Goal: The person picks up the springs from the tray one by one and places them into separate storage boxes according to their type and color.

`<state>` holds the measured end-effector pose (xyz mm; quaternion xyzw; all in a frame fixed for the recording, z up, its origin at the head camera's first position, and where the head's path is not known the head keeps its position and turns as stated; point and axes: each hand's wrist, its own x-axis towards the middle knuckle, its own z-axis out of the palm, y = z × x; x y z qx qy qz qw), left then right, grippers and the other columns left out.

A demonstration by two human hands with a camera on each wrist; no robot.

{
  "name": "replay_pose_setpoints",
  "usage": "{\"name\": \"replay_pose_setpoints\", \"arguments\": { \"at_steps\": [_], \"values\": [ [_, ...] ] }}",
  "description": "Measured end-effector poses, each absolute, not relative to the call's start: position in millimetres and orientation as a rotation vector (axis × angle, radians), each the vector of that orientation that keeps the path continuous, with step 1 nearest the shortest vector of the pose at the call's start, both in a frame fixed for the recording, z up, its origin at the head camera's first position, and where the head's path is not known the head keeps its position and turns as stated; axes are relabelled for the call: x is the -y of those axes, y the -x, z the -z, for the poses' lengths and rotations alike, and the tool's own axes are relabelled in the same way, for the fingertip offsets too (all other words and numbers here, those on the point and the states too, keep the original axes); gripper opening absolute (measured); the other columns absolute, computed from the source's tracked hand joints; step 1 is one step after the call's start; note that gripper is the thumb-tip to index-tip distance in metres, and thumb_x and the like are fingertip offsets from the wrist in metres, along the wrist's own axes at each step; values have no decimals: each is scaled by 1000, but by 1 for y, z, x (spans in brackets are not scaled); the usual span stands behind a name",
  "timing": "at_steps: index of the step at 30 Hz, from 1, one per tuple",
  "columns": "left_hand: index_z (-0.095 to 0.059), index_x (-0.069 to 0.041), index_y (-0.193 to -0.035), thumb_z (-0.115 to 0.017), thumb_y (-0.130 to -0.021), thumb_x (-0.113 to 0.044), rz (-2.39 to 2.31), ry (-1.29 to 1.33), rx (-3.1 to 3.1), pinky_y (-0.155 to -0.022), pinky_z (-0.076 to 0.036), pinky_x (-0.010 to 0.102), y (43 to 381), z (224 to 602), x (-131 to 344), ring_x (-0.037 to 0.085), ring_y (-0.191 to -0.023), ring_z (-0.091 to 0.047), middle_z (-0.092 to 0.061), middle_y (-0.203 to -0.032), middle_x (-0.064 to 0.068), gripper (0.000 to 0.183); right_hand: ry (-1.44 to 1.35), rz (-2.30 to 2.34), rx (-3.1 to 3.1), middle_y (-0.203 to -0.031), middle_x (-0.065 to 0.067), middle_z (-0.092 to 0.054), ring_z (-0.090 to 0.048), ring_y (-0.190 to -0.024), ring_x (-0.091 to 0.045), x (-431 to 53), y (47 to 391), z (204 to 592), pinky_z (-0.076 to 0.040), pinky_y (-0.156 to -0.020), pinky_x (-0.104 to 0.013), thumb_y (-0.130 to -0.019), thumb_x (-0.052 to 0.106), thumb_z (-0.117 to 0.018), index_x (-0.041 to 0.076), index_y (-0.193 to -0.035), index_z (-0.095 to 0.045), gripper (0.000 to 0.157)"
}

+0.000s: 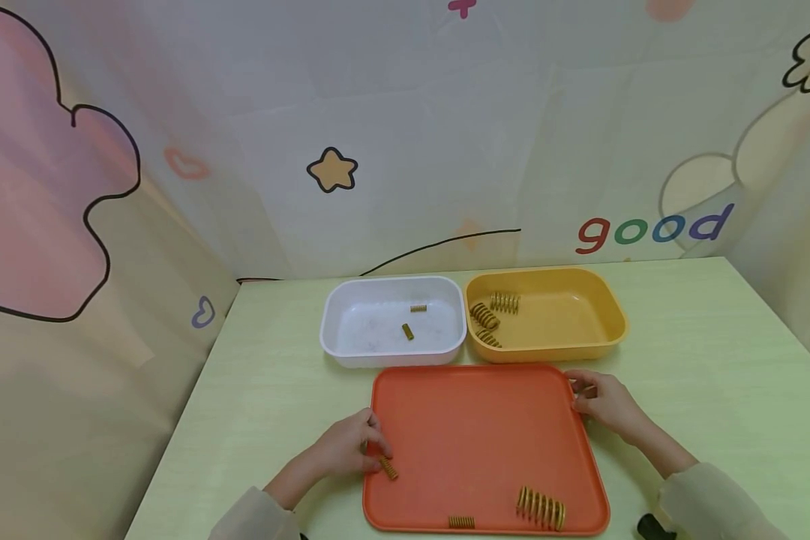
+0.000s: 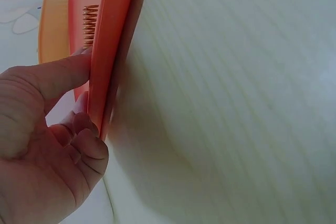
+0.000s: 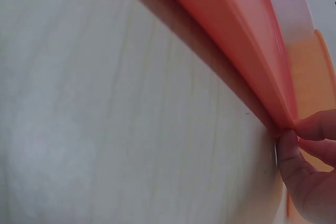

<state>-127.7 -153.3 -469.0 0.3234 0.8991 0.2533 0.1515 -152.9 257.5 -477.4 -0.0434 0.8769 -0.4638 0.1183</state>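
My left hand (image 1: 351, 444) grips the left rim of an orange-red tray (image 1: 472, 435), thumb and fingers at the edge. A small brass coil spring (image 1: 388, 469) lies at its fingertips; whether they also hold it I cannot tell. At the tray's far right corner, my right hand (image 1: 607, 401) pinches the rim between thumb and fingers, seen closely in the right wrist view. Along the near edge lie another small spring (image 1: 462, 522) and a larger, wider one (image 1: 541, 509). A coil spring (image 2: 90, 24) also shows above the left thumb in the left wrist view.
Behind the tray stand a white box (image 1: 337, 341) with two small springs and a yellow box (image 1: 601, 319) with several large springs at its left end. A printed cloth (image 1: 405, 195) backs the pale green table (image 1: 263, 420). A black object (image 1: 653, 527) lies at the lower right.
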Motion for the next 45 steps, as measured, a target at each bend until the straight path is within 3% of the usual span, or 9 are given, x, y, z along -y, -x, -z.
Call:
{"name": "replay_pose_setpoints", "arguments": {
  "at_steps": [11, 21, 45],
  "values": [
    [-68, -18, -80, -71, -72, -20, -695, -939, -2565, -65, -35, 14, 130, 474, 153, 2, -74, -41, -42, -84, -9, 9, 130, 1345, -2576, -97, -22, -53, -54, -78, -20, -257, 153, 476, -50, -58, -25, -75, -6, -54, -13, -118, -46, 44],
    [-67, -12, -84, -67, -76, -16, -701, -1006, -2596, -73, -44, 22, 133, 472, 151, 7, -79, -53, -60, -82, -5, 9, 124, 1353, -2554, -98, -23, -51, -54, -79, -21, -257, 153, 475, -50, -59, -26, -75, -6, -52, -13, -119, -45, 45],
    [-66, -11, -87, -65, -77, -12, -1030, -766, -2651, -60, -41, 17, 143, 474, 145, 4, -68, -48, -60, -77, -5, 10, 116, 1356, -2551, -99, -23, -51, -55, -80, -22, -258, 154, 477, -50, -59, -26, -76, -5, -51, -12, -119, -45, 44]
  ]
}}
